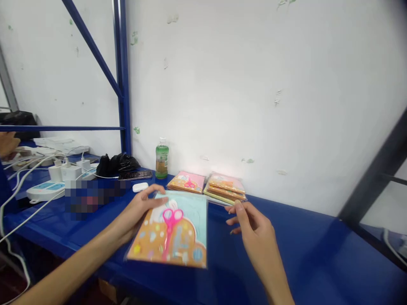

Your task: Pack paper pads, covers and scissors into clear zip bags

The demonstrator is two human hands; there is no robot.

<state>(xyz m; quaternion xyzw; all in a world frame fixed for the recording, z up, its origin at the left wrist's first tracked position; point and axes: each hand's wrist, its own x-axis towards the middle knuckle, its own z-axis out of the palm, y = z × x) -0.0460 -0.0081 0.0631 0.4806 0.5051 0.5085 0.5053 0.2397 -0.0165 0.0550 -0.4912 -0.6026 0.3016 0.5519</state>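
A light-blue and orange packet in clear wrap, with pink scissors on its front, is held up over the blue table. My left hand grips its upper left edge, thumb on the front. To the right of the packet, my right hand is raised with its fingers curled, the thumb near the index finger; no object shows in it. Behind the packet lie a pink packet and, beside it, a stack of several packets.
A green-labelled bottle, a phone, a white case and black bags are at the back left. A power strip with cables lies further left. Another person's hand shows at the left edge.
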